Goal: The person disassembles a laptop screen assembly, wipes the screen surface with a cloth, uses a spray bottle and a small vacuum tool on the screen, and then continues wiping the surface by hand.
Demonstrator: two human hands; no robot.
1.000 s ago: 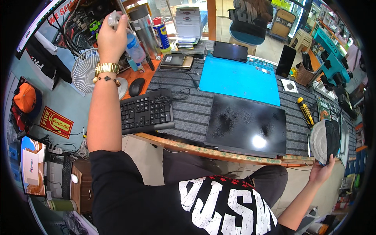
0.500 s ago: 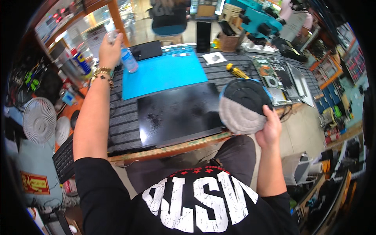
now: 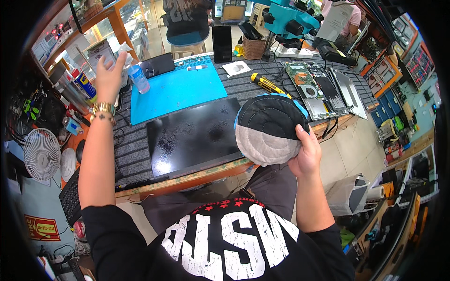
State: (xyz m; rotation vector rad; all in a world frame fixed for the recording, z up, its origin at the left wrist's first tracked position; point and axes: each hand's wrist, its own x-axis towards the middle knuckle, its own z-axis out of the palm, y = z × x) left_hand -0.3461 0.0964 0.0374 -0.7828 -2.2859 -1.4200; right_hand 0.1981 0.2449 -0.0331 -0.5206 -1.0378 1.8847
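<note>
My left hand is raised over the far left of the bench, fingers apart and nothing in them. Just beside it stands a clear spray bottle with a blue label, its nozzle close to my thumb. My right hand grips the right edge of a round quilted cloth pad, half black and half grey with some blue at the rim. The pad hangs over the near right corner of a dark flat screen panel. Wet droplets and patches cover parts of the panel, which lies face up near the bench's front edge.
A blue work mat lies behind the panel. To the right are a yellow screwdriver and an opened laptop chassis. A spray can stands far left, a teal microscope at the back. A person sits beyond the bench.
My left hand has let go of the spray bottle's top and opened beside it. My right hand keeps hold of the cloth pad. The whole view has shifted slightly.
</note>
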